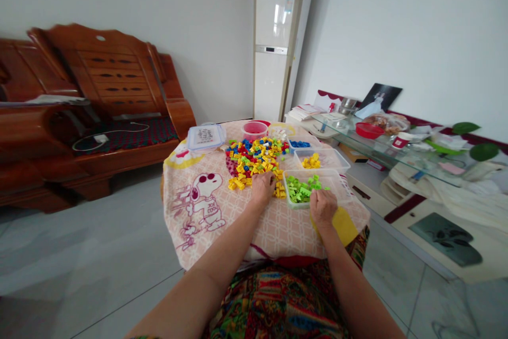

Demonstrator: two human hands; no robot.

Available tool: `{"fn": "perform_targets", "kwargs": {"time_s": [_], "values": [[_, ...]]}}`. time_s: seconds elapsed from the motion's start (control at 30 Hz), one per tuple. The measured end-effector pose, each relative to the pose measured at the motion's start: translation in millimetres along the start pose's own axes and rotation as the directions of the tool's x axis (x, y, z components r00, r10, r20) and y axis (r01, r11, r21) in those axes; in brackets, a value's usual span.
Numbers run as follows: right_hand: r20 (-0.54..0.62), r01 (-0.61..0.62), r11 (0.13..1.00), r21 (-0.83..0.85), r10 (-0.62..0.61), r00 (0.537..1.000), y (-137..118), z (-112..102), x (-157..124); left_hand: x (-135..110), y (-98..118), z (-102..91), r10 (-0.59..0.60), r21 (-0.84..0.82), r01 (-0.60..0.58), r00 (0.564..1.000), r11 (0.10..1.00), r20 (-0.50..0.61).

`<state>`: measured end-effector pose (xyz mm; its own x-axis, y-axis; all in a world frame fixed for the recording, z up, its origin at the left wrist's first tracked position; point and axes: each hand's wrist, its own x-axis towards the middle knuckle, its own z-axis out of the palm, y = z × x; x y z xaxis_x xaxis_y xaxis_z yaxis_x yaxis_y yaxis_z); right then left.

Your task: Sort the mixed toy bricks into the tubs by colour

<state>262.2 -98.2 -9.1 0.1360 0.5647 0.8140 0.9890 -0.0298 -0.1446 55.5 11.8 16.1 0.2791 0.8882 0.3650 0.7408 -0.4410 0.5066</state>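
A loose heap of mixed toy building bricks (pixel 257 154), mostly yellow with red, blue and green among them, lies on the cloth-covered table. At its near edge is my left hand (pixel 263 186), fingers curled closed; what they hold, if anything, is hidden. My right hand (pixel 323 207) is closed at the near right side of a clear plastic box (pixel 337 183), beside the green bricks (pixel 301 188) in it. I cannot make out what is in its fingers. Behind that box, a second one holds yellow bricks (pixel 311 161), and a third holds blue bricks (pixel 299 144).
A pink round tub (pixel 254 128) and a clear lid with printing (pixel 204 137) rest at the table's far side. The patterned tablecloth (pixel 238 228) hangs over the near edge. To the right stands a cluttered glass-topped cabinet (pixel 416 162), to the left a wooden bench (pixel 107 74).
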Motion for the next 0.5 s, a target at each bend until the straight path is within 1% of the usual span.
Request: {"fn": "perform_targets", "kwargs": {"time_s": [0.07,0.17,0.27,0.33,0.4,0.5], "values": [[0.001,0.003,1.000,0.003,-0.003,1.000,-0.1,0.1,0.2,0.1,-1.7,0.5,0.013,-0.041,-0.013,1.000,0.999,-0.014],[-0.010,0.008,1.000,-0.006,-0.008,1.000,-0.2,0.6,0.1,-0.6,-2.1,0.2,0.033,-0.161,-0.043,0.997,0.986,-0.068],[-0.015,0.009,1.000,-0.024,-0.009,1.000,0.0,1.1,-0.1,-3.3,1.3,1.0,0.084,-0.267,-0.121,0.986,0.956,-0.144],[-0.007,0.007,1.000,-0.026,-0.007,1.000,0.2,1.3,-0.1,-6.1,5.0,2.6,0.138,-0.303,-0.186,0.975,0.935,-0.174],[-0.003,0.006,1.000,-0.024,-0.006,1.000,0.2,1.3,0.0,-8.8,9.0,4.6,0.182,-0.309,-0.228,0.968,0.924,-0.170],[-0.012,0.004,1.000,-0.020,-0.004,1.000,-0.3,0.9,0.1,-11.3,13.8,6.8,0.230,-0.285,-0.258,0.965,0.923,-0.129]]}}
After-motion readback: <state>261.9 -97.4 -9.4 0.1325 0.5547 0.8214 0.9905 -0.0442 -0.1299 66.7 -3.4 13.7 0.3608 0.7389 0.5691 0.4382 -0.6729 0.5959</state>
